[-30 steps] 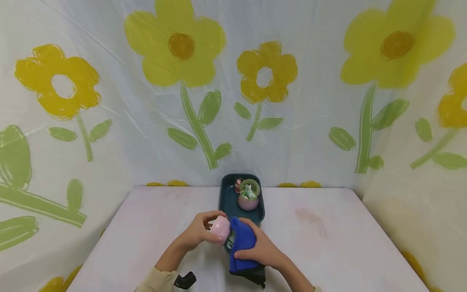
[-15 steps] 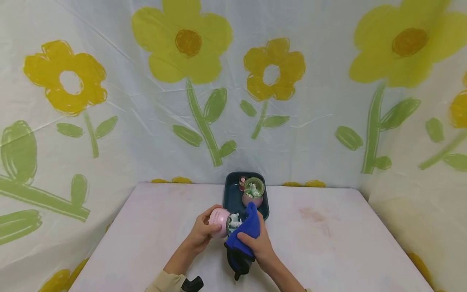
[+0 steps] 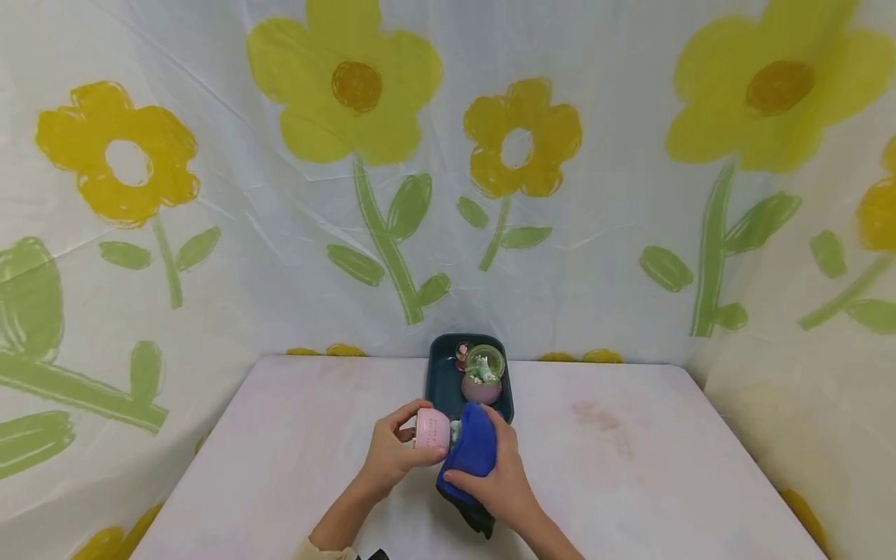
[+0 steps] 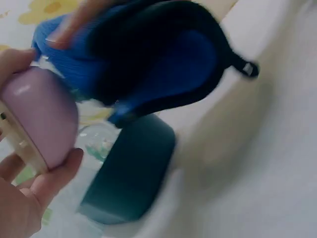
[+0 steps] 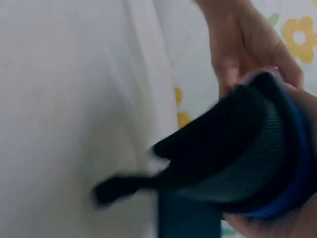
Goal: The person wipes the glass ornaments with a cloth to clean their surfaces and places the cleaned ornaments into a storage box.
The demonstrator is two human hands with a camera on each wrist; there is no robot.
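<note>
My left hand (image 3: 392, 449) grips the pink base of a snow globe (image 3: 432, 430), which lies tipped on its side above the table. A blue cloth (image 3: 473, 443) with black edging is pinched in my right hand (image 3: 505, 476) and wrapped over the globe's glass end. Only a sliver of glass with a whitish figure shows between base and cloth. In the left wrist view the pink base (image 4: 44, 114) sits between thumb and fingers, and the cloth (image 4: 183, 64) hangs folded. The right wrist view is blurred; the cloth's dark side (image 5: 233, 144) hides most of the globe.
Just beyond my hands, a dark green tray (image 3: 439, 381) stands on the white table (image 3: 595, 459). Inside it are another snow globe (image 3: 482, 386) with a pink base and a small red-based globe (image 3: 462, 354). A flower-printed curtain (image 3: 595, 233) rises behind the table.
Half a second ago the cloth sat lower on the glass and the white figure showed; now it covers most of the glass again. The pink base has turned slightly in my left hand.
</note>
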